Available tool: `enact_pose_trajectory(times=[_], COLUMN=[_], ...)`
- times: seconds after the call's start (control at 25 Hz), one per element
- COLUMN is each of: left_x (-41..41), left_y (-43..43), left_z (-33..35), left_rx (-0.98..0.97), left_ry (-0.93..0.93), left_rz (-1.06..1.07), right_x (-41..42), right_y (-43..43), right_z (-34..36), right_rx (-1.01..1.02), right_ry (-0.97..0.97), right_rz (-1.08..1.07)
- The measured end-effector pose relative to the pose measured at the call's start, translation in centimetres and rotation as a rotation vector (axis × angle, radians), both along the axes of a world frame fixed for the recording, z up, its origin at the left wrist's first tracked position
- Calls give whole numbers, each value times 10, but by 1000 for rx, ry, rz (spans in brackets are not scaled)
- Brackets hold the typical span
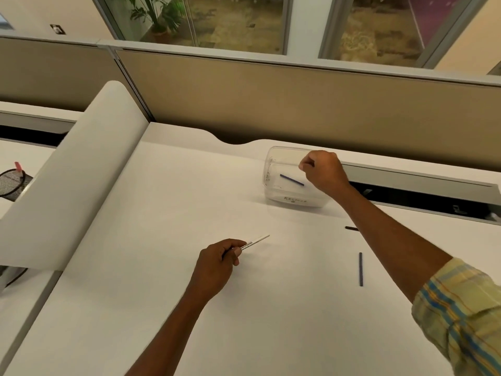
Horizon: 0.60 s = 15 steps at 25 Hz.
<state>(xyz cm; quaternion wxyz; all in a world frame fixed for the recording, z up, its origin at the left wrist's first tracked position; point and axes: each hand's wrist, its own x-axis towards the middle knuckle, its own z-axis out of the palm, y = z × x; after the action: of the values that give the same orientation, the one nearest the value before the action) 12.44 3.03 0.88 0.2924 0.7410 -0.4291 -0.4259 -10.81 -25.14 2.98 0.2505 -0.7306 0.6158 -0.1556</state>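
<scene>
My left hand [217,263] pinches a white pen [256,241] low over the white paper sheet [162,294] at the centre of the desk; the pen points up and to the right. My right hand [324,169] hovers with curled fingers over the right side of a clear plastic container [273,169] at the back; nothing shows in its fingers. A blue pen [292,180] lies inside the container. Another blue pen [360,269] lies on the paper at the right. A dark pen [351,228] lies partly hidden behind my right forearm.
A large paper roll [81,169] lies along the left edge of the sheet. A black mesh cup [12,183] stands at the far left. A tan partition [271,99] closes the back of the desk, with a dark cable gap [423,198] at the right.
</scene>
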Motion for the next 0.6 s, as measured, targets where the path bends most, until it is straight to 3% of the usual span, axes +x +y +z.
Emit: enact_pose_trajectory(times=[0.16, 0.36, 0.6], left_x=[-4, -16, -36], left_y=[11, 25, 37], left_z=[11, 23, 28], left_rx=[-18, -40, -55], left_ry=[-5, 1, 21], left_rz=[5, -28, -69], right_x=[-52, -118, -153], right_y=[50, 136, 223], right_z=[10, -12, -51], right_rx=[-87, 17, 163], right_ry=[-160, -223, -126], right_rz=[-96, -355, -507])
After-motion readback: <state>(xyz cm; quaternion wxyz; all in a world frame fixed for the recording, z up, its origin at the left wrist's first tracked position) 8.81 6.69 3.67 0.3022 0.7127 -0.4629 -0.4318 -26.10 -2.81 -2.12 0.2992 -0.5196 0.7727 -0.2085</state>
